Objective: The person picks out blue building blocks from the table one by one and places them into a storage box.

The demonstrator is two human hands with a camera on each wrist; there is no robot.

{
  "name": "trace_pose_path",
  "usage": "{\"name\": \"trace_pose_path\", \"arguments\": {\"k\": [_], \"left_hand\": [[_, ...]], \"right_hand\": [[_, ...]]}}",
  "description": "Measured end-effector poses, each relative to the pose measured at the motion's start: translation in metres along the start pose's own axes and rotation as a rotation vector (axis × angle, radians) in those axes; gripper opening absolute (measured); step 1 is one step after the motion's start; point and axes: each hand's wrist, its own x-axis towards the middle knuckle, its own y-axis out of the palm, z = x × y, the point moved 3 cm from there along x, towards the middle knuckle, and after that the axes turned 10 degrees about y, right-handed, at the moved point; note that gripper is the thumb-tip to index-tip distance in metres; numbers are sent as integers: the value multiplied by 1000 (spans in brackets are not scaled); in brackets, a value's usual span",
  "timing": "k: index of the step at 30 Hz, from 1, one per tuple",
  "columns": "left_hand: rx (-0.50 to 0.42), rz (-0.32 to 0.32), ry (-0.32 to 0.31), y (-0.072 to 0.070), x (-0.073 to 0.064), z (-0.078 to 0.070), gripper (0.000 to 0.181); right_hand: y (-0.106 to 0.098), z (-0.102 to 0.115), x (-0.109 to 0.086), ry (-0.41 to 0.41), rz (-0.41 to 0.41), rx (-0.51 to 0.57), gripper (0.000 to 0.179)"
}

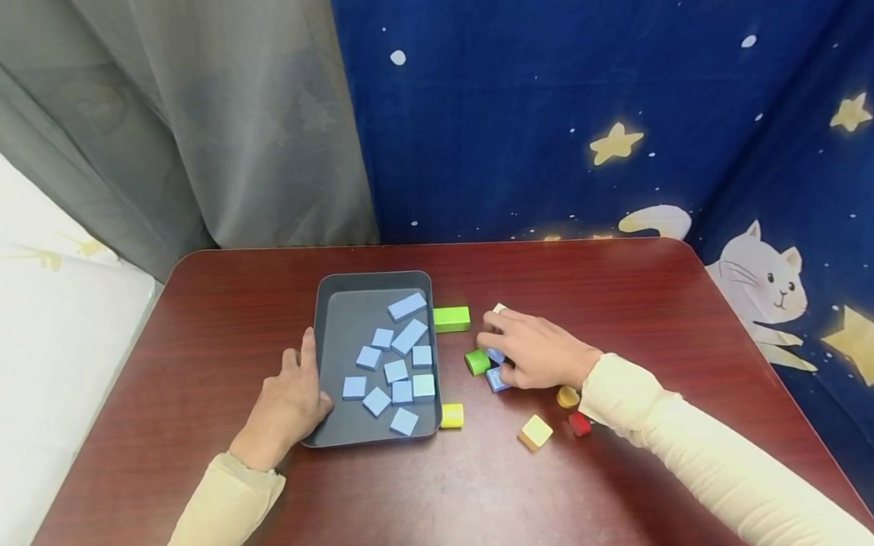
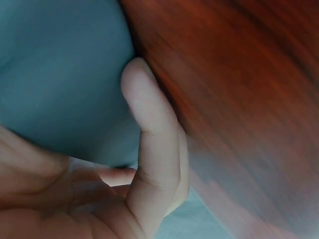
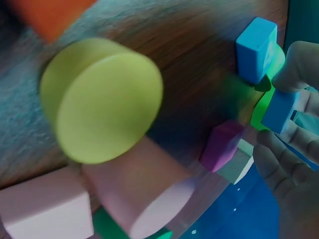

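A dark grey tray (image 1: 367, 306) holds several light blue blocks (image 1: 406, 306), some square and some longer. Against its left side rests my left hand (image 1: 283, 403), forefinger stretched along the wall; in the left wrist view its thumb (image 2: 149, 114) touches the tray's side. My right hand (image 1: 535, 350) is right of the tray, pinching a blue block (image 3: 280, 112) between thumb and fingers. A second blue block (image 1: 497, 379) lies on the table close by the thumb, next to a green cylinder (image 1: 477, 361). The right hand partly covers the blocks beneath it.
A green block (image 1: 451, 319) and a yellow cylinder (image 1: 452, 416) lie along the tray's right side. Nearer the right forearm are a pale yellow block (image 1: 535, 432), a yellow round piece (image 1: 567, 397) and a red block (image 1: 579, 423). Curtains hang behind the table.
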Motion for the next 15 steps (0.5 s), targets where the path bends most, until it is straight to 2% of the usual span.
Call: {"name": "trace_pose_path", "arguments": {"k": [2,7,13,15], "left_hand": [[8,-19,0,2,1,2,107],[-11,15,-15,-2,-2,-3,105],[-6,-6,4,0,-1,-1,107],[-9,3,2,-1,-2,-3,106]], "right_hand": [[-1,3,2,-4,1,0,27],[-3,9,5,-13,-4,9,30],[-1,15,8,-23,-9,5,34],[0,18,9,-35,-15,6,32]]}}
